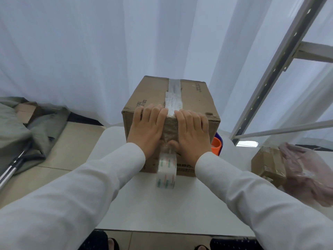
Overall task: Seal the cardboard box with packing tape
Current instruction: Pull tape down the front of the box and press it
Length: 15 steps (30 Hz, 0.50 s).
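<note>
Both arms are stretched straight out in white long sleeves, palms down on the near face of the cardboard box (189,94), which sits in the middle of the white worktop (162,210). The left hand (146,129) lies flat with fingers together, fingertips hooked just over the top front edge. The right hand (193,131) mirrors it on the other side, its thumb tucked in toward the tape. Neither hand has a grip on anything: both are spread flat, pressing on the cardboard on either side of the tape strip.

The box is plain brown corrugated board, a bit scuffed at the corners, with some dark printed lettering on top and along the bottom front. A strip of clear packing tape (173,95) runs down the centre seam of the top, glossy and a little wrinkled, then folds over the front edge between the two hands. The tape roll (166,170) hangs off that strip against the lower front of the box, clear with little green and pink marks, and looks like it touches the worktop.

Peeking out behind the box's right side is an orange and blue plastic thing (217,146), can't tell what exactly. White curtains (90,51) hang behind, soft and pleated.
</note>
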Motion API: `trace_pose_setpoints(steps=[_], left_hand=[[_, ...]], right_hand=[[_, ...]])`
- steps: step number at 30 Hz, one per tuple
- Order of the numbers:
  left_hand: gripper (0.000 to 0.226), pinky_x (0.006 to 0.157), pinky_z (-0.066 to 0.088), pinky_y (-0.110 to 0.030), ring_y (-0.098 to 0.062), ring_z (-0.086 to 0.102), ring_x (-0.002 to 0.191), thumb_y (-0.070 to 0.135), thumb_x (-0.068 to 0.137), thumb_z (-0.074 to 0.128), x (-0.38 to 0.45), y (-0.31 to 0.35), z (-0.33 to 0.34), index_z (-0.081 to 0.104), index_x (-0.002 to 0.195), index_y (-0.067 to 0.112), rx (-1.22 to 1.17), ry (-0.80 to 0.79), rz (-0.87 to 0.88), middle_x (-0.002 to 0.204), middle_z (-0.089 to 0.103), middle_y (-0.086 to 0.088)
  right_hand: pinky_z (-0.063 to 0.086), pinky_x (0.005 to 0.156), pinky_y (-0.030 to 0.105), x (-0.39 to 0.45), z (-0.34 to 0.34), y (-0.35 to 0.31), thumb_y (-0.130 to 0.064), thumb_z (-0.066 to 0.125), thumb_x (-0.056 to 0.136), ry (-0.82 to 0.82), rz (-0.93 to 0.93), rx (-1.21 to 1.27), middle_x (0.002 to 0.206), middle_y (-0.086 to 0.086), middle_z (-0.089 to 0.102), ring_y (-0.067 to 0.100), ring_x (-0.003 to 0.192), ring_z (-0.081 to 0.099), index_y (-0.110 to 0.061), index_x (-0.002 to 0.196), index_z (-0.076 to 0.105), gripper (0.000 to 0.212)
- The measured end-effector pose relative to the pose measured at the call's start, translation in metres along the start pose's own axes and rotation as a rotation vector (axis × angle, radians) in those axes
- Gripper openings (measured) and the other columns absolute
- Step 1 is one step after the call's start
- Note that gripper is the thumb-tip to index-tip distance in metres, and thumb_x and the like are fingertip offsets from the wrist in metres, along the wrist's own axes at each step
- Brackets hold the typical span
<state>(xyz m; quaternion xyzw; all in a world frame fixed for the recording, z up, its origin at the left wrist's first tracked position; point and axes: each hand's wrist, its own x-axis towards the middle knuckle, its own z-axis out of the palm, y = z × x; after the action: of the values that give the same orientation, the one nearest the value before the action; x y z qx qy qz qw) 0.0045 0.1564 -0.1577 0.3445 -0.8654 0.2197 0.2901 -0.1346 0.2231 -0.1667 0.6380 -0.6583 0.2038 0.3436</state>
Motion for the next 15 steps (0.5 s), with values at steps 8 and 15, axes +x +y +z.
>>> trace_pose_setpoints(steps=[8, 15], left_hand=[[0.084, 0.107, 0.024, -0.045, -0.029, 0.028, 0.122, 0.045, 0.066, 0.063, -0.014, 0.003, -0.024, 0.029, 0.133, 0.009, -0.323, 0.002, -0.094, 0.132, 0.034, -0.012], [0.042, 0.055, 0.039, -0.023, -0.016, 0.058, 0.064, 0.057, 0.086, 0.042, -0.025, 0.012, -0.040, 0.054, 0.066, 0.022, -0.417, -0.630, -0.320, 0.067, 0.061, 0.004]], right_hand=[[0.037, 0.097, 0.039, -0.004, -0.054, 0.071, -0.035, 0.051, 0.089, 0.007, 0.499, 0.323, 0.125, 0.006, 0.052, 0.024, 0.110, 0.051, -0.016, 0.123, 0.047, 0.039], [0.040, 0.100, 0.033, -0.106, -0.029, 0.141, -0.038, 0.042, 0.095, -1.089, 0.781, 0.082, 0.139, 0.010, 0.047, 0.025, 0.122, 0.049, -0.011, 0.134, 0.044, 0.047]])
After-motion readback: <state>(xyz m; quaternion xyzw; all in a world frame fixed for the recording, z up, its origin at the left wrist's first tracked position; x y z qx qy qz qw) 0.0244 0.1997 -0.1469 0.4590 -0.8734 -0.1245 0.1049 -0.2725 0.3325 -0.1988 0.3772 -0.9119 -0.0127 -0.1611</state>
